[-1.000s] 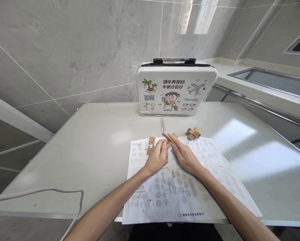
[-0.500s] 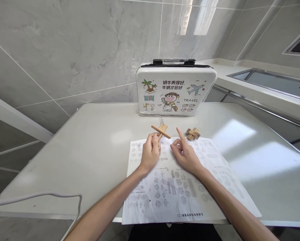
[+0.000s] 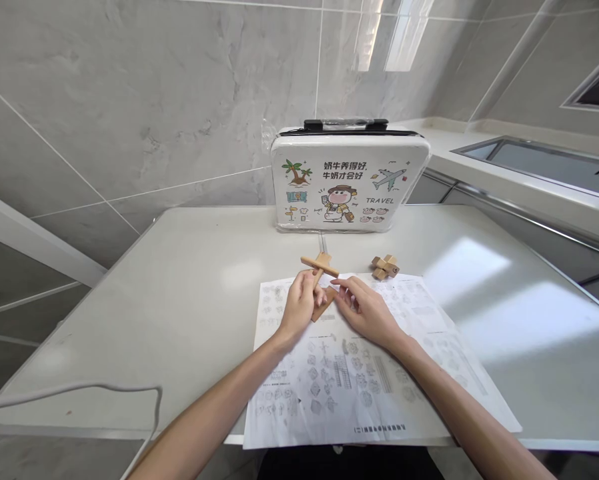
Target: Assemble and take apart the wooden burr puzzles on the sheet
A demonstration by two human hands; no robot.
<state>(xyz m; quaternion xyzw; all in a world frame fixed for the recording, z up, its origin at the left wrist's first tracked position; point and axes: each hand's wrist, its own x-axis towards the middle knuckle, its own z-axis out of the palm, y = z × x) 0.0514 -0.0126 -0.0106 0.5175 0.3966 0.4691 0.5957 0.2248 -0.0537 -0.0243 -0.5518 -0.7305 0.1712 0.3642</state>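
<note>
My left hand (image 3: pixel 299 303) is closed around the stem of several wooden puzzle pieces (image 3: pixel 320 265), with a long bar lying crosswise above the fingers. Below, a flat angled wooden piece (image 3: pixel 322 308) shows between my hands, against the left fingertips. My right hand (image 3: pixel 367 308) has its fingers bent, the thumb and fingertips at the upper right end of that angled piece; how firmly they grip it is hard to see. Both hands are over a printed instruction sheet (image 3: pixel 339 417). An interlocked wooden block puzzle (image 3: pixel 385 267) sits beyond the right hand.
A white cartoon-printed case (image 3: pixel 352 180) with a black handle stands at the back of the pale table (image 3: pixel 144 313), before a grey tiled wall. A white cable (image 3: pixel 104 385) crosses the front left. To the right is a counter with a glass-topped panel (image 3: pixel 544 163).
My right index finger, raised before, has come down and the hand has moved left to the pieces. The angled wooden piece now shows between my hands. The crosswise bar has dropped slightly.
</note>
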